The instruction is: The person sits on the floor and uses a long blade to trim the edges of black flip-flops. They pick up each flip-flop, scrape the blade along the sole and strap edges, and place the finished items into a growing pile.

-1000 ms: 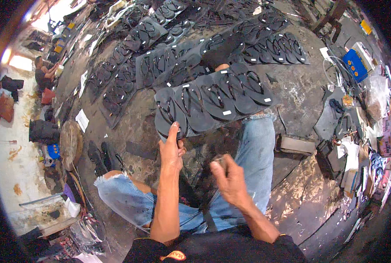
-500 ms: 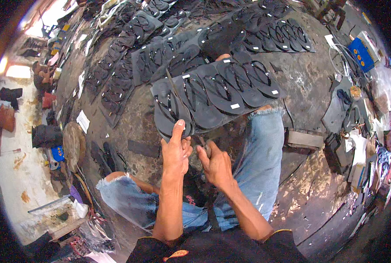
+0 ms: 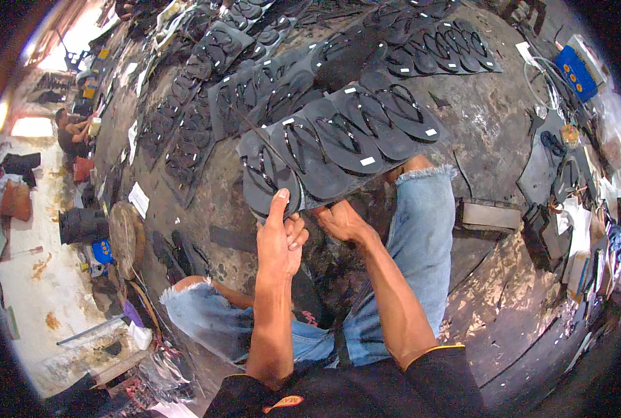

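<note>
The left hand [image 3: 280, 237] pinches the near edge of a black flip-flop [image 3: 269, 182], thumb on top. That flip-flop is the nearest one in a row of black flip-flops [image 3: 356, 132] lying on the dark floor [image 3: 492, 125] in front. The right hand [image 3: 340, 219] reaches under the row's edge. Its fingertips are hidden, so I cannot tell if it grips anything.

Black flip-flops [image 3: 338, 139] — overlapping row, straps up — near end lifted
</note>
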Available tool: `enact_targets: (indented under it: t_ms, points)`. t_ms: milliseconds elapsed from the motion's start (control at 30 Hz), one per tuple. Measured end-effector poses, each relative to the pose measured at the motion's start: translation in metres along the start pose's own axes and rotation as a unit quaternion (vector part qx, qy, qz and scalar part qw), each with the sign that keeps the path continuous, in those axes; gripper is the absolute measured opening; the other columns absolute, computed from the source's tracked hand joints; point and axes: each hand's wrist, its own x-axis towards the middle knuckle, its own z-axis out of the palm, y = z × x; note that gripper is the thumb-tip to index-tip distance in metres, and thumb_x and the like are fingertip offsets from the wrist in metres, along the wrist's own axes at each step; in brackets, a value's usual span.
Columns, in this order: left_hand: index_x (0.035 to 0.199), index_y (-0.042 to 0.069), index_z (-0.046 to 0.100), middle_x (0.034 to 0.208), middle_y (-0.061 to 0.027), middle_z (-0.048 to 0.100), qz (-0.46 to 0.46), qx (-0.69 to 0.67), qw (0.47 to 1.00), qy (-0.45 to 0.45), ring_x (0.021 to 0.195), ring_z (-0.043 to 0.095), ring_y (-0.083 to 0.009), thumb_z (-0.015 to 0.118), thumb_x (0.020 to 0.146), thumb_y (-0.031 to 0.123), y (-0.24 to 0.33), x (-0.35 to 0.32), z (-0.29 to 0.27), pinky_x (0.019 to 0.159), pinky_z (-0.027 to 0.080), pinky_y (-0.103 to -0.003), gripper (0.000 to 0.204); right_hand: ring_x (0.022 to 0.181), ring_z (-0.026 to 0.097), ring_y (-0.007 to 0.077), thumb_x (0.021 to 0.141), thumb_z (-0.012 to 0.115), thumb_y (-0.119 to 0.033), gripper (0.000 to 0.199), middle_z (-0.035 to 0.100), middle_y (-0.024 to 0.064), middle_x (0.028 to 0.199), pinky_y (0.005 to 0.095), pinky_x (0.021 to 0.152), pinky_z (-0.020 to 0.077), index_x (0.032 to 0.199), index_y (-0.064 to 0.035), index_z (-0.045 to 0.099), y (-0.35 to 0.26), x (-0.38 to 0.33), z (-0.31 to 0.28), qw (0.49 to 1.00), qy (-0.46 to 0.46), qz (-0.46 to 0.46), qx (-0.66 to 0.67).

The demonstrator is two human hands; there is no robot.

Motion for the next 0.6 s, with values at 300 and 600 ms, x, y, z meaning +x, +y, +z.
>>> enact_targets:
  t_ms: [300, 600]
  points:
    - [0.100, 0.012, 0.055, 0.064, 0.0008, 0.048, -0.015, -0.037, 0.999, -0.006, 0.043, 0.037, -0.0059, 0.075, 0.095, 0.033, -0.004, -0.001, 0.003, 0.035, 0.028, -0.023, 0.030, 0.099, 0.063, 0.0377, 0.100, 0.052, -0.030, 0.035, 0.065, 0.0236, 0.114, 0.0492, 0.088, 0.0480, 0.116, -0.0011, 0.064, 0.041, 0.041, 0.040, 0.982, 0.073, -0.109, -0.135]
    - [0.104, 0.011, 0.059, 0.069, 0.0009, 0.050, 0.001, 0.064, 0.998, 0.003, 0.051, 0.044, -0.0120, 0.072, 0.092, 0.050, -0.010, -0.108, -0.039, 0.046, 0.036, -0.026, 0.042, 0.083, 0.069, 0.0397, 0.097, 0.059, -0.048, 0.052, 0.072, 0.0218, 0.090, 0.0514, 0.078, 0.0505, 0.098, 0.0035, 0.069, -0.060, 0.084, 0.058, 0.991, 0.109, -0.005, -0.074]
